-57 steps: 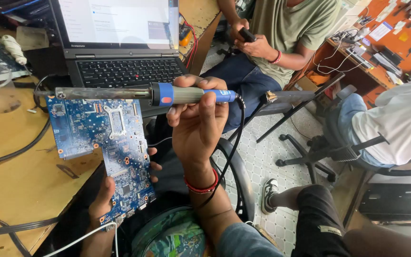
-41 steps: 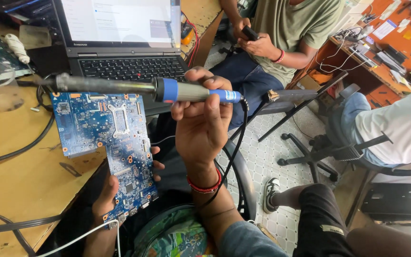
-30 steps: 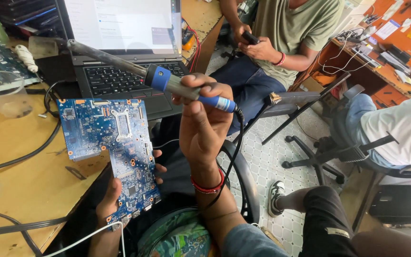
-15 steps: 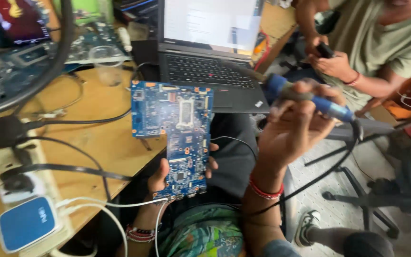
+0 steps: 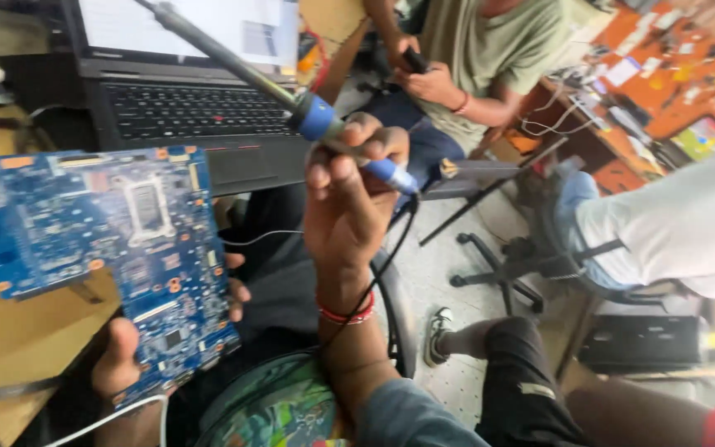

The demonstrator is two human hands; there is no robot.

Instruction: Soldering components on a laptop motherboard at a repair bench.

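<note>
Closed fully around the blue handle, the right hand point(image 5: 349, 203) held the soldering iron point(image 5: 291, 99) raised, its tip pointing up-left over the laptop point(image 5: 184, 108). The left hand point(image 5: 126, 364) gripped the blue circuit board point(image 5: 101, 240) at its lower end. Compared with half a second before, the board appeared further left and the iron higher

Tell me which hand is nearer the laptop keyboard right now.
Right. The right hand grips the soldering iron just off the front right corner of the laptop keyboard. The left hand is lower, holding the bottom of the blue circuit board, farther from the keys.
</note>
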